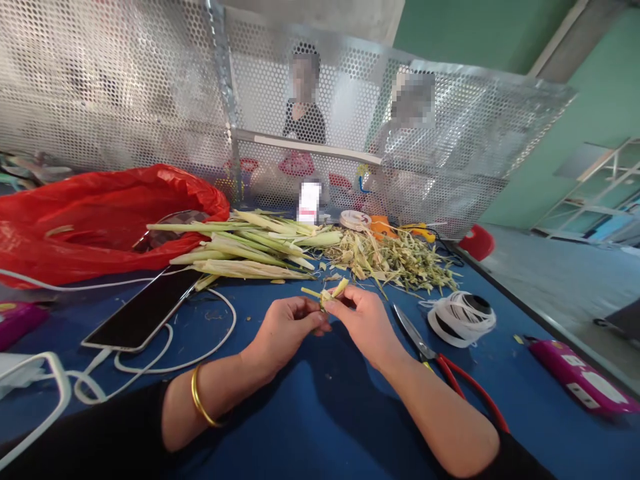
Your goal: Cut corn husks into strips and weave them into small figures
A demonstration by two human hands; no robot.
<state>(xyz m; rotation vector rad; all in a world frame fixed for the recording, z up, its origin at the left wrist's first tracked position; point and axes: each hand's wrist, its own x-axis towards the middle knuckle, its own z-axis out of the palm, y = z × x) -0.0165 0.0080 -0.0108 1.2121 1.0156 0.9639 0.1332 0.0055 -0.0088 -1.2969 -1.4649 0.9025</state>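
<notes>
Between my fingertips, above the blue table (320,413), is a small folded piece of yellow-green plant leaf (326,295), with short ends sticking out to either side. My right hand (361,320) pinches it between thumb and fingers. Close against its lower left side is my left hand (287,330), thumb and fingers curled together; what lies in their grip is hidden. Just beyond are long pale green leaf stalks (250,250) in a heap, next to a pile of shredded leaf bits (395,260). Scissors with red handles (450,373) lie beside my right forearm.
A spool of white cord (463,319) and a purple packet (580,377) are at right. At left are a red plastic bag (90,220), a phone (145,310) and a looping white cable (235,320). Behind a perforated metal screen (350,87) are two people.
</notes>
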